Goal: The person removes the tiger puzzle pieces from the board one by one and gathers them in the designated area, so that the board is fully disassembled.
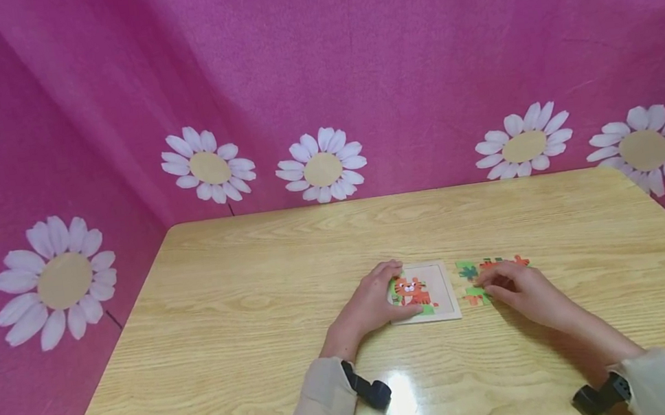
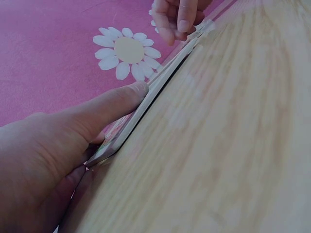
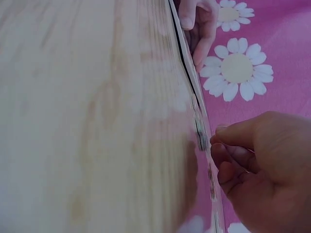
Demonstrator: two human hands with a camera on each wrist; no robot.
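Note:
A wooden puzzle tray (image 1: 442,291) lies flat on the table, partly filled with pieces that form an orange tiger picture (image 1: 411,291). My left hand (image 1: 375,299) grips the tray's left side, the thumb along its near edge and the fingers at the far edge. That thumb (image 2: 129,94) shows against the rim in the left wrist view. To the right of the tray lie loose puzzle pieces (image 1: 474,295), green and orange. Over them hovers my right hand (image 1: 523,291), fingers loosely bent, with a small gap between thumb and index finger; I see no piece between them.
The wood-grain table (image 1: 254,279) extends around the tray and pieces. A pink curtain (image 1: 313,50) with white daisies hangs behind and along the left side. Black wrist cameras (image 1: 372,393) sit on both forearms, close above the tabletop.

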